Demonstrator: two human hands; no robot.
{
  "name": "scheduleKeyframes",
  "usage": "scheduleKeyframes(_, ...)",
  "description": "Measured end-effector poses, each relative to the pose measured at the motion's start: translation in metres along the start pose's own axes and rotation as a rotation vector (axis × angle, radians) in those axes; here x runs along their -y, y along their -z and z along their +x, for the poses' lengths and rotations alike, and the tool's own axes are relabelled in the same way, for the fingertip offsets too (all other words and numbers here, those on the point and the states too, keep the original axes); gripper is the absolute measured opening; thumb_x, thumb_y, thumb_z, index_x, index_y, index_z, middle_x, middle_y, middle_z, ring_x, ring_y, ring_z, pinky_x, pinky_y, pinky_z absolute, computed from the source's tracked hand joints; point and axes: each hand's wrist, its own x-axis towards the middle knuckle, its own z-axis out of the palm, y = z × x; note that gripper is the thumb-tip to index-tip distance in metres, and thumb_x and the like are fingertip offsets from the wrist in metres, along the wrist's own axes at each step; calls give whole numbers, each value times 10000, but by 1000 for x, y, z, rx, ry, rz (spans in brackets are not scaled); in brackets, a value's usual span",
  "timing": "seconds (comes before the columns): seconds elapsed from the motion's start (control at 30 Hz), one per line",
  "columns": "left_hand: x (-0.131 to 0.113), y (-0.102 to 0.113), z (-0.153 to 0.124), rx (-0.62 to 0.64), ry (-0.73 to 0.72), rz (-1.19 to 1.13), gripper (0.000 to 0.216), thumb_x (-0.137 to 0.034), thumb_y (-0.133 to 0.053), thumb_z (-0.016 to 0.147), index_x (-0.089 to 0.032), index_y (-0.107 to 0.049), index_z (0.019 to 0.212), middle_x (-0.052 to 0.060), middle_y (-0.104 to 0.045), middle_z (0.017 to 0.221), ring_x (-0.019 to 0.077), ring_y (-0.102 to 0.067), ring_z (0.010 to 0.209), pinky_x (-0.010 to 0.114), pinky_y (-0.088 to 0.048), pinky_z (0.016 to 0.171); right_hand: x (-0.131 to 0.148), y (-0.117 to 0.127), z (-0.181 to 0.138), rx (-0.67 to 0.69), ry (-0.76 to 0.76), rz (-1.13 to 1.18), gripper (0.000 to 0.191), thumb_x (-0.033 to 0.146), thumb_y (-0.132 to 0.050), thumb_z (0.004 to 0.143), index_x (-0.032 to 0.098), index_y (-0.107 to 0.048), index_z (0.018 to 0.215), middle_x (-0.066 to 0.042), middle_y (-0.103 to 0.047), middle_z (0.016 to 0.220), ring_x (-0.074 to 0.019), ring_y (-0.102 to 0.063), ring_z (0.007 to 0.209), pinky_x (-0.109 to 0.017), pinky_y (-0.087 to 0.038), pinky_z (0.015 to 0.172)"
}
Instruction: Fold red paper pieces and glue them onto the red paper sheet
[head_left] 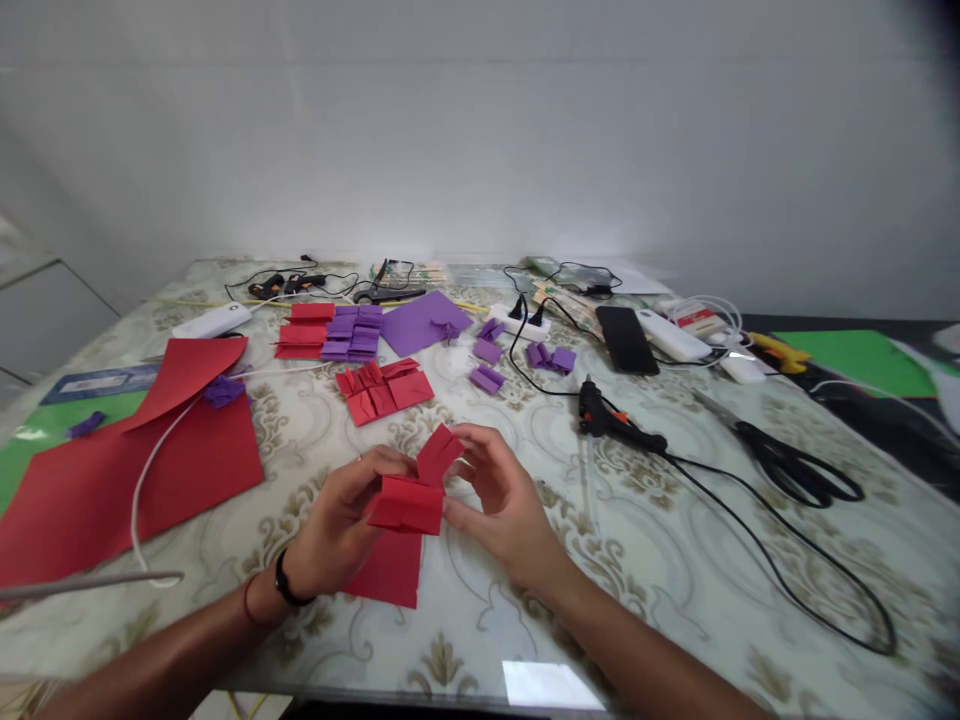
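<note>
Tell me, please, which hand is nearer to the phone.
The right hand, on the near side of the phone and to its left; the left hand is farther left still.

A narrow black band [283,580] circles the wrist of the left hand [337,525], with a thicker segment on its outer side; any markings are too small to read. Just beside it, nearer the elbow, a thin red cord [247,606] loops the left forearm [172,645], fine as string. The right hand [514,515] and right forearm [630,635] are bare along their visible length.
</note>
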Motion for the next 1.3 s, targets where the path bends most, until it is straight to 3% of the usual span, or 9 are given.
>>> scheduleKeyframes(0.07,0,1,1,0,-5,37,178,-101,-645,928,-222,-669,1056,44,-649,1014,176,-618,941,259,-506,840,2,0,-1,-27,31,-53,437,175,-777,825,298,-591,1200,-11,-651,1053,-167,-631,901,-322,-513,888)
scheduleKeyframes(0.2,-1,1,1,-5,3,135,122,-144,-654,937,-224,-670,1028,29,-649,957,167,-615,884,263,-495,807,6,0,-1,-10,134,-223,251,109,-713,843,252,-686,1047,-23,-692,1008,-190,-655,947,-330,-510,875)
scheduleKeyframes(0.33,-1,1,1,-12,19,213,109,-158,-674,924,-217,-674,1015,37,-665,948,183,-639,874,288,-502,793,9,0,0,23,194,-335,219,51,-653,834,216,-722,962,-23,-723,933,-177,-666,872,-307,-505,812)
scheduleKeyframes(0.63,-4,3,-1,23,73,273,92,-173,-682,907,-206,-672,991,57,-689,958,209,-669,877,316,-520,793,13,-3,0,42,190,-411,157,62,-630,817,199,-684,869,-3,-702,826,-152,-646,768,-260,-484,732)
scheduleKeyframes(0.83,-8,1,0,-26,14,323,277,-101,-625,906,-239,-655,1144,47,-653,1042,200,-632,966,313,-508,863,15,-2,0,79,164,-467,130,91,-586,815,198,-655,840,5,-670,797,-152,-620,746,-259,-460,724)
scheduleKeyframes(1.07,-7,2,1,-31,76,186,48,-183,-656,939,-205,-696,953,44,-669,942,181,-618,869,281,-495,782,16,-3,2,145,61,-463,78,125,-603,812,189,-641,788,16,-638,761,-146,-581,723,-254,-426,697)
scheduleKeyframes(1.2,-7,1,0,-78,135,143,56,-218,-661,943,-186,-693,911,34,-623,893,160,-575,793,259,-480,707,15,-3,1,91,30,-465,122,244,-644,891,189,-654,783,7,-650,745,-152,-581,706,-267,-432,693)
scheduleKeyframes(1.3,-6,1,1,-129,176,176,101,-238,-667,938,-179,-683,858,12,-587,810,136,-534,713,238,-461,648,13,-2,2,-22,-13,-404,176,315,-696,883,191,-651,767,-2,-648,727,-160,-585,699,-276,-450,688)
